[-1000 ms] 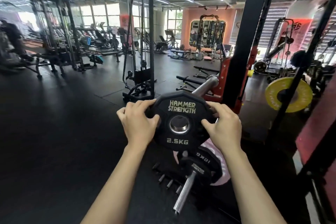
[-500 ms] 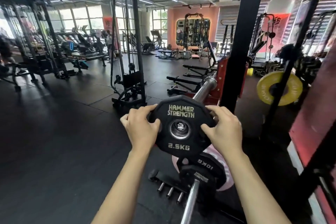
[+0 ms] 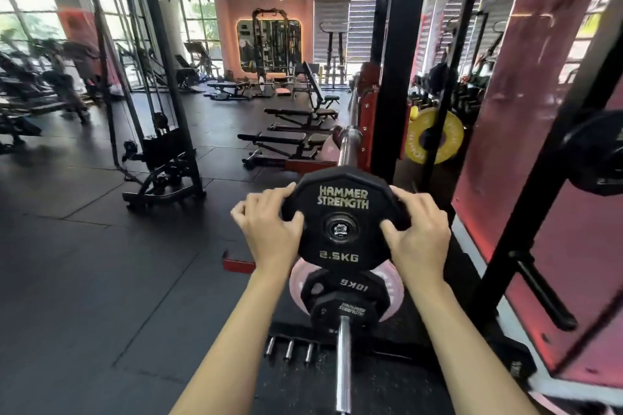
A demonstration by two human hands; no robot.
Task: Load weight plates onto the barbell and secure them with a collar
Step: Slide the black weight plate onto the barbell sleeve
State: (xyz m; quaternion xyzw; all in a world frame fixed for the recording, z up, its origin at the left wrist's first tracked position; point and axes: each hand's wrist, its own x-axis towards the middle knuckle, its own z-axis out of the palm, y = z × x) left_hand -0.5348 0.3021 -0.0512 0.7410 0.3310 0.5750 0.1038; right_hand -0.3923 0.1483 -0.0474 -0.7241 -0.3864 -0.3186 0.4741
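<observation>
I hold a black 2.5 kg Hammer Strength plate (image 3: pixel 340 219) upright in front of me. My left hand (image 3: pixel 269 229) grips its left edge and my right hand (image 3: pixel 416 229) grips its right edge. The chrome barbell sleeve (image 3: pixel 349 148) runs away behind the plate toward the rack, and the sleeve's end cap fills the plate's centre hole. Below the plate stands a storage peg (image 3: pixel 344 367) that carries a black 10 kg plate (image 3: pixel 347 286), a smaller black plate (image 3: pixel 344 312) and a pink plate (image 3: pixel 298 276). No collar is in view.
The black rack upright (image 3: pixel 394 61) rises just right of the sleeve. A yellow plate (image 3: pixel 435 136) hangs behind it. A red wall panel (image 3: pixel 539 145) and slanted black struts close off the right. Benches (image 3: pixel 296 131) and a cable machine (image 3: pixel 161 152) stand on the black floor to the left.
The view has swung so the barbell sleeve now lines up straight behind the plate. The plate's centre hole now shows the sleeve's end cap. Both hands keep their grip.
</observation>
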